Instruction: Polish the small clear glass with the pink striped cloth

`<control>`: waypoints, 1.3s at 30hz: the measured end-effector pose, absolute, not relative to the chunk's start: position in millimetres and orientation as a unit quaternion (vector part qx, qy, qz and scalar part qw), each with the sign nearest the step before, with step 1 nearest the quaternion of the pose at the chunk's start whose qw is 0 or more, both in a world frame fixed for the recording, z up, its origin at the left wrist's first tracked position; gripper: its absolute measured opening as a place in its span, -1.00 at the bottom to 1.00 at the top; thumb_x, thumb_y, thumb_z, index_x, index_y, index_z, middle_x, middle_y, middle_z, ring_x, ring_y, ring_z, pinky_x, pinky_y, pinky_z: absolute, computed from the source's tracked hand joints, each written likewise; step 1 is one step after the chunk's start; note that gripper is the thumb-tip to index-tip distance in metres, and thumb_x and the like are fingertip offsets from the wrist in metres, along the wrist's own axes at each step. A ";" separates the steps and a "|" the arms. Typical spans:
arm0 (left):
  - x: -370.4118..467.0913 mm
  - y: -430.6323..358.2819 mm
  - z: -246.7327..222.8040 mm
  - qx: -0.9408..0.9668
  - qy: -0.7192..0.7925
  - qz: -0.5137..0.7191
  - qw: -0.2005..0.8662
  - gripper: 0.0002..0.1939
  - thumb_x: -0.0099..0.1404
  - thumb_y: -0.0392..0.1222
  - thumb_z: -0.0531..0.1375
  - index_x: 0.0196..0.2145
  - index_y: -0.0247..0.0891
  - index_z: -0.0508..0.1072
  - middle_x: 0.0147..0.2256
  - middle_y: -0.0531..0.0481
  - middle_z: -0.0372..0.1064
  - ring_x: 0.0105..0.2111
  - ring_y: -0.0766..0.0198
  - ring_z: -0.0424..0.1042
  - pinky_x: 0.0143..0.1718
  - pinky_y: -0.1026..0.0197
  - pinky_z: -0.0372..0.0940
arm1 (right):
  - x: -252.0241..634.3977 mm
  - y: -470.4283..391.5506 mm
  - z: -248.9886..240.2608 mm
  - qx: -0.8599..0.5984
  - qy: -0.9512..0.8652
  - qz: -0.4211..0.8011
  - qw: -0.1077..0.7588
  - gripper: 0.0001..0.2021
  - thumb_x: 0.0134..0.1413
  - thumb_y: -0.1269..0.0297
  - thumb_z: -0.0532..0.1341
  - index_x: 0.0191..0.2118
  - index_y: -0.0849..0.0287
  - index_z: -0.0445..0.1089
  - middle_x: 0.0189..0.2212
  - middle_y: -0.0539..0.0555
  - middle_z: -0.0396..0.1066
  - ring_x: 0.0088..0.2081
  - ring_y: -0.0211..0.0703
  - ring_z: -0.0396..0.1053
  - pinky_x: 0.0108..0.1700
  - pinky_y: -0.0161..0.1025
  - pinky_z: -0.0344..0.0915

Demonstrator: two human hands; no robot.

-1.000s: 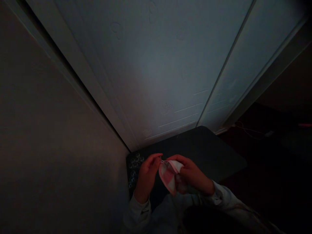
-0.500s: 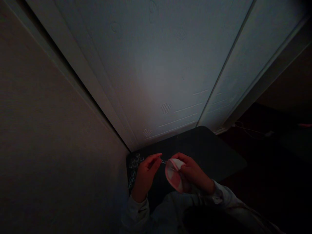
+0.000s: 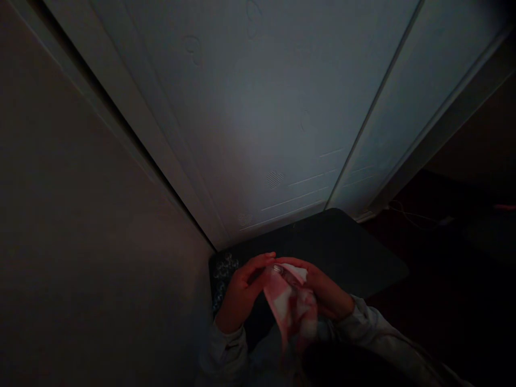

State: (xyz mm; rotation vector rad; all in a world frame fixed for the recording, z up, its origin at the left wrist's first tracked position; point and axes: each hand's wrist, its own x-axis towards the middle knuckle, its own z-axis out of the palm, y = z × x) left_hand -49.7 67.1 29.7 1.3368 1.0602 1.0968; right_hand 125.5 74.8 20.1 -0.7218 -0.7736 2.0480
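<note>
A pink-and-white checked cloth [image 3: 282,301] hangs over my lap, its upper edge gathered in my right hand [image 3: 322,287], whose fingers are closed around it. My left hand [image 3: 242,293] meets it from the left with thumb and fingers pinched. Between the hands, a small clear, shiny piece [image 3: 277,268] lies against the cloth at my left fingertips. Its kind is too dark to make out, and part of it is hidden by the fingers. Several similar clear, glassy pieces [image 3: 226,265] lie at the left end of the dark table, beside my left hand.
The dark, round-cornered table [image 3: 334,242] stands against a pale panelled cabinet [image 3: 258,134] with embossed hearts and lines. A plain wall [image 3: 100,242] closes off the left side. At right a white cable [image 3: 411,216] lies on the dark floor. The light is very dim.
My hands have come together, bringing the clear piece in my left fingers against the cloth. The cloth has swung and spread downward, showing more of its checks.
</note>
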 end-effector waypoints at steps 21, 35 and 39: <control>-52.2 66.2 26.3 0.564 0.435 0.477 0.515 -0.89 0.16 -0.30 0.20 -0.46 -0.22 0.53 0.00 -0.10 0.41 -0.04 0.10 0.38 0.01 0.06 0.23 | 127.9 77.6 14.2 -0.274 -0.336 0.804 0.407 -0.75 -0.17 0.28 0.33 -0.28 0.21 0.45 -0.37 0.03 0.46 -0.32 -0.20 0.38 -0.21 -0.28 0.26; -43.8 70.2 32.0 0.495 0.529 0.487 0.488 -0.78 0.20 -0.09 0.15 -0.26 -0.24 0.47 -0.32 -0.02 0.48 -0.30 0.23 0.42 -0.25 0.24 0.27 | 124.8 81.8 7.6 -0.412 -0.380 0.722 0.406 -0.71 -0.44 0.52 0.16 -0.41 0.17 0.37 -0.54 -0.09 0.37 -0.51 -0.28 0.26 -0.45 -0.34 0.13; -43.2 72.6 30.5 0.522 0.544 0.454 0.475 -0.74 0.23 -0.05 0.11 -0.32 -0.27 0.49 -0.52 0.07 0.37 -0.49 0.30 0.33 -0.42 0.28 0.21 | 127.1 81.6 10.4 -0.431 -0.428 0.681 0.409 -0.70 -0.46 0.51 0.09 -0.42 0.14 0.35 -0.54 -0.09 0.33 -0.51 -0.27 0.21 -0.45 -0.34 0.11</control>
